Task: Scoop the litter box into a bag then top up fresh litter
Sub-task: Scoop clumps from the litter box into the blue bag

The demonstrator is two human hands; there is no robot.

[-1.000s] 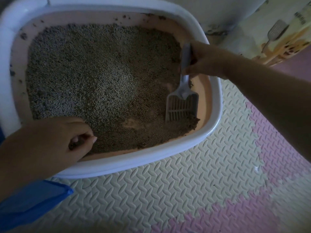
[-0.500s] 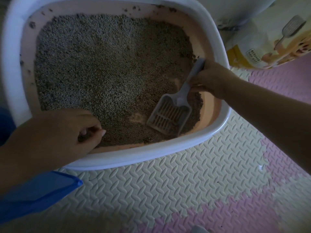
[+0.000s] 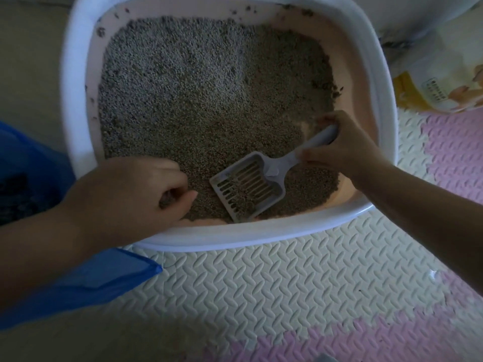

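Right hand (image 3: 342,150) grips the slotted scoop (image 3: 248,190), left hand (image 3: 125,197) clamps the litter box (image 3: 75,105) rim, so best slide shallow, lift level, sift gently.

A person's right hand (image 3: 347,150) grips the handle of a grey slotted scoop (image 3: 251,189), its head lying on the litter (image 3: 196,100) between the two hands. The left hand (image 3: 130,194), fingers curled, sits over the near rim of the white-edged litter box (image 3: 386,100); what it holds, if anything, is unclear. A blue bag (image 3: 104,278) lies under the left forearm. Beyond the right hand, outside the box, stands a yellow-and-white pack (image 3: 439,87) on a cream and pink foam mat (image 3: 287,283).
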